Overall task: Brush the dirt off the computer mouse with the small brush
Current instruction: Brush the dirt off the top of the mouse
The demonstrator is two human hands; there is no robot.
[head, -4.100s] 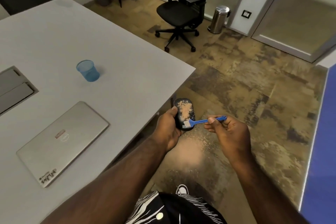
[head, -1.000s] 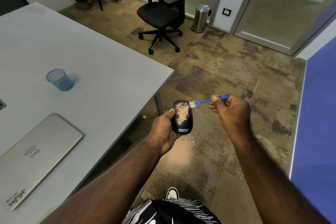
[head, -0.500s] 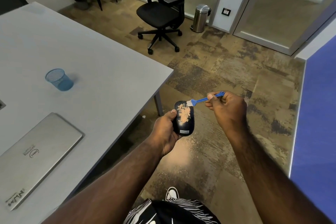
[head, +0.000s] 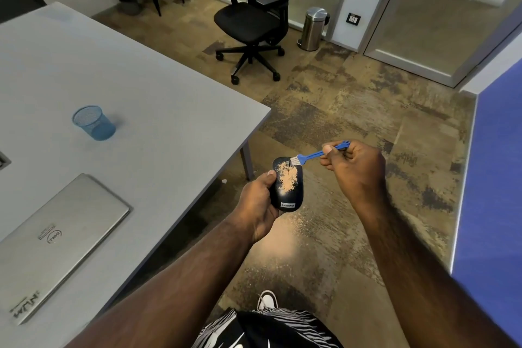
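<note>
Tan dirt (head: 287, 178) coats the black Lenovo mouse (head: 286, 185), gripped in the left hand (head: 258, 203) beyond the desk (head: 169, 110) edge, long axis twelve-to-six. Right hand (head: 354, 168) pinches the blue brush (head: 310, 156), bristles touching the mouse's one-o'clock corner.

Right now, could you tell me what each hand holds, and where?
Left hand grips the mouse by its side; right hand pinches the brush handle's end.

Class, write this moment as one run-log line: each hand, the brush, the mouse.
left hand: grips mouse | right hand: pinches small brush | bristles: at mouse's far end | dirt: tan patch on top | step: brushing unfinished
</note>
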